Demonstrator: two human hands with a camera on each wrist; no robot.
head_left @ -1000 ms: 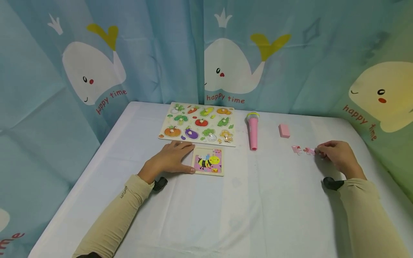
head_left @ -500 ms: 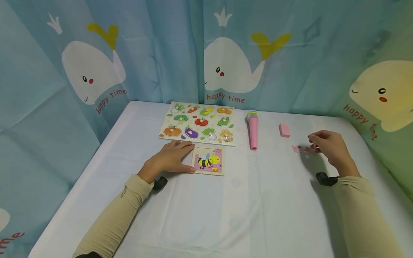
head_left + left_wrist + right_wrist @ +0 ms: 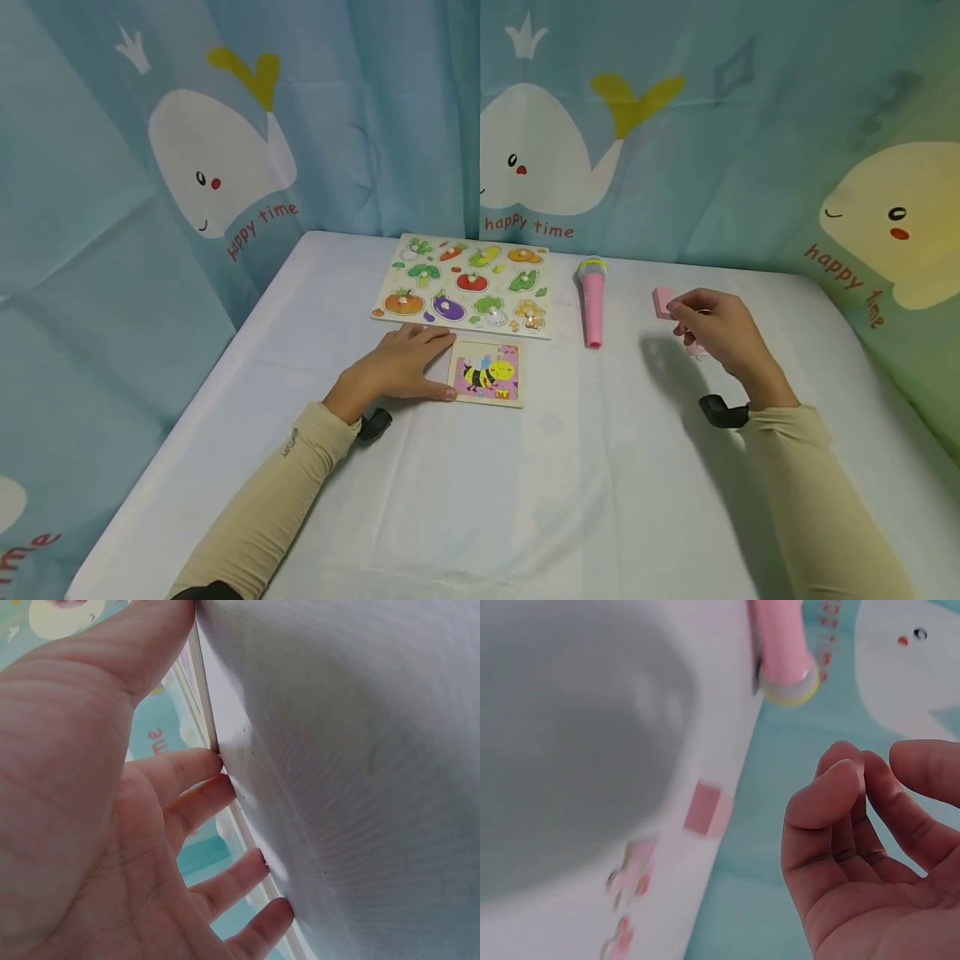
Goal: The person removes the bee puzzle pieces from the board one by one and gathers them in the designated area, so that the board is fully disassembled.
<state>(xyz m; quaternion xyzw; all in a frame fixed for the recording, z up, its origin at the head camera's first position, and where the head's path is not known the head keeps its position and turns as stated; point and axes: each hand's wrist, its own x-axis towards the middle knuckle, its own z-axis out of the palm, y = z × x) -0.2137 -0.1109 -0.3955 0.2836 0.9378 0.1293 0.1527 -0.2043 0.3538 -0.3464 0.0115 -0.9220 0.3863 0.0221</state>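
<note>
My left hand (image 3: 401, 367) rests by the left edge of a small wooden bee puzzle (image 3: 486, 377), thumb and fingertips touching its frame. In the left wrist view the left hand's fingers (image 3: 202, 802) are spread and fairly straight. The puzzle's upper left part looks pale and bare. My right hand (image 3: 716, 325) hovers above the table at the right, thumb and fingertips drawn together. Whether anything lies between them is hidden, also in the right wrist view. Loose pink puzzle pieces lie below it; one piece (image 3: 636, 866) shows near a second piece (image 3: 619, 941).
A board of vegetable shapes (image 3: 463, 287) lies behind the bee puzzle. To its right is a pink toy microphone (image 3: 592, 308). A pink block (image 3: 662, 302) sits beside the right fingertips. A whale-print curtain (image 3: 420, 108) hangs along the back and sides.
My right hand has left the spot at the right end of the loose pieces, lifted and moved left toward the pink block. My left hand has stayed at the bee puzzle.
</note>
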